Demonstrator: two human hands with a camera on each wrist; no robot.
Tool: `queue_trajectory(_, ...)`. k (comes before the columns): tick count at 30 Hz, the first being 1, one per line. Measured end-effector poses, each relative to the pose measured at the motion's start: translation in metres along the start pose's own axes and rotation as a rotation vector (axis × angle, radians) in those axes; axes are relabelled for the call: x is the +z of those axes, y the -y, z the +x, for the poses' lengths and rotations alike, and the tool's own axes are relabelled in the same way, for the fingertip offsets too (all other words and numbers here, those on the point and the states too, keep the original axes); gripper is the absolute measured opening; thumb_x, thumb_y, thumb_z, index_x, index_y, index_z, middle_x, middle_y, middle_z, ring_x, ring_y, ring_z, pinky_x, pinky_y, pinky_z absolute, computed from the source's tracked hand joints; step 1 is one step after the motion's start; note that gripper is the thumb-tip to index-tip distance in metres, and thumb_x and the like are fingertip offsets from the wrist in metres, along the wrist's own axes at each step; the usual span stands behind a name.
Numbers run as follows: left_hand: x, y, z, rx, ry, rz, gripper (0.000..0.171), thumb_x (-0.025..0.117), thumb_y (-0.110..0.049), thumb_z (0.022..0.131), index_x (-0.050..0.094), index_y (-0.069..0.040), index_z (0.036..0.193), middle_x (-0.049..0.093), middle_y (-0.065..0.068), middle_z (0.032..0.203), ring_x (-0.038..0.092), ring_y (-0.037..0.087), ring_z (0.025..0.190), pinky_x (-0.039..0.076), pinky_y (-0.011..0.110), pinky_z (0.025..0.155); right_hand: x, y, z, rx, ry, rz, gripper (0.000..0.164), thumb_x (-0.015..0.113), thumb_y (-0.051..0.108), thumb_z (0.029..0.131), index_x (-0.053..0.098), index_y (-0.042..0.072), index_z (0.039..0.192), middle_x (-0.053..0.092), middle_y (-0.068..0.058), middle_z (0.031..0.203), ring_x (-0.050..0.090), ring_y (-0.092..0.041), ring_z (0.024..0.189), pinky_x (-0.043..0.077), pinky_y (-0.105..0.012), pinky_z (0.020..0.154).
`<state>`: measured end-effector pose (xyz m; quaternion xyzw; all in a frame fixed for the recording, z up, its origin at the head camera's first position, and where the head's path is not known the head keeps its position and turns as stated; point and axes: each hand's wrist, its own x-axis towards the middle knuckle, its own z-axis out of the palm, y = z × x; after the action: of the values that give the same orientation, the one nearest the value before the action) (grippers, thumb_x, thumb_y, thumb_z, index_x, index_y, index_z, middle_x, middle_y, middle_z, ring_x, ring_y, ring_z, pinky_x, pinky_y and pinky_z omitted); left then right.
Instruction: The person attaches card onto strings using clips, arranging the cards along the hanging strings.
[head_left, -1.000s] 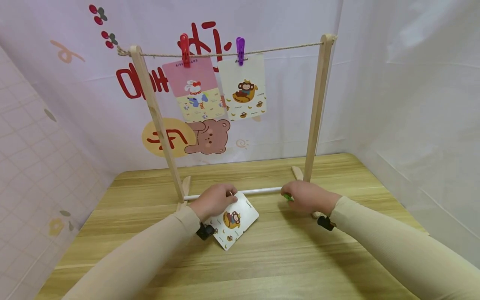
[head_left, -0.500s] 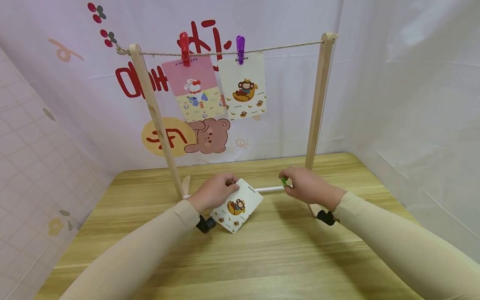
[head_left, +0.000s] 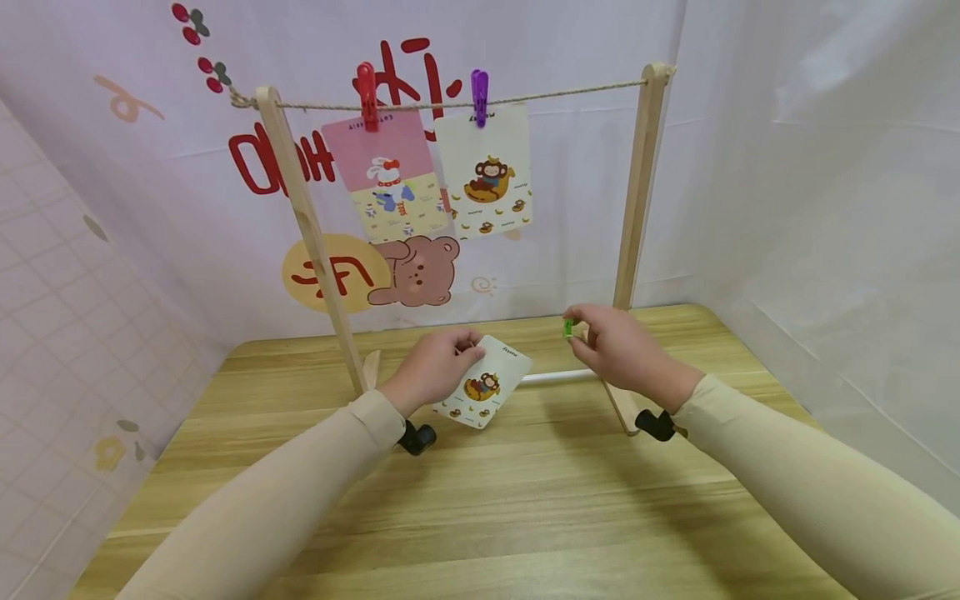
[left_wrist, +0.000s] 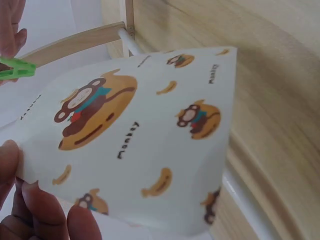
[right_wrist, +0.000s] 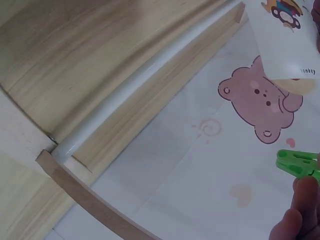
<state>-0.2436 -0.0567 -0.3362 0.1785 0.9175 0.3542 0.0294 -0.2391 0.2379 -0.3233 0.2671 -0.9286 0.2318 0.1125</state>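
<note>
My left hand (head_left: 437,371) pinches a white monkey card (head_left: 483,385) by its edge, thumb on the printed side, tilted above the table. In the left wrist view the card (left_wrist: 150,125) fills the middle, and the fingers curl at its lower left edge. A small green clothespin (head_left: 568,327) sits between the thumb and fingertips of my right hand (head_left: 618,346). The right wrist view shows this green clothespin (right_wrist: 297,162) at the right edge. On the twine line (head_left: 570,96), a red clothespin (head_left: 367,96) holds a pink-and-yellow rabbit card (head_left: 390,187), and a purple clothespin (head_left: 480,96) holds another monkey card (head_left: 487,179).
Two wooden posts, the left post (head_left: 303,217) and the right post (head_left: 637,192), carry the twine. A white rod (head_left: 558,377) joins them low down, above the wooden table (head_left: 480,517). A printed white curtain (head_left: 570,250) hangs behind.
Both hands have risen from near the tabletop. The monkey card has lifted and shifted slightly right with my left hand; the green clothespin has come up with my right hand.
</note>
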Motion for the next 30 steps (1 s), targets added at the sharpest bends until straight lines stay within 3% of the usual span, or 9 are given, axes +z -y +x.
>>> queue_trajectory(16, -0.005, -0.013, 0.012, 0.101, -0.069, 0.086, 0.019, 0.06, -0.031, 0.109, 0.074, -0.02, 0.115, 0.074, -0.006, 0.102, 0.062, 0.015, 0.086, 0.053, 0.035, 0.08, -0.005, 0.004, 0.001, -0.07, -0.138, 0.032, 0.028, 0.069, 0.0, 0.098, 0.065, -0.001, 0.125, 0.062, -0.006, 0.084, 0.049, -0.006, 0.055, 0.043, -0.025, 0.051)
queue_trajectory(30, -0.009, -0.031, 0.029, 0.222, -0.198, 0.133, 0.019, 0.059, -0.029, 0.109, 0.075, -0.019, 0.107, 0.072, -0.006, 0.102, 0.06, 0.013, 0.067, 0.049, 0.032, 0.063, -0.012, 0.006, 0.004, -0.127, -0.26, 0.041, 0.025, 0.069, -0.002, 0.098, 0.067, 0.001, 0.123, 0.063, -0.007, 0.084, 0.055, -0.009, 0.063, 0.047, -0.027, 0.06)
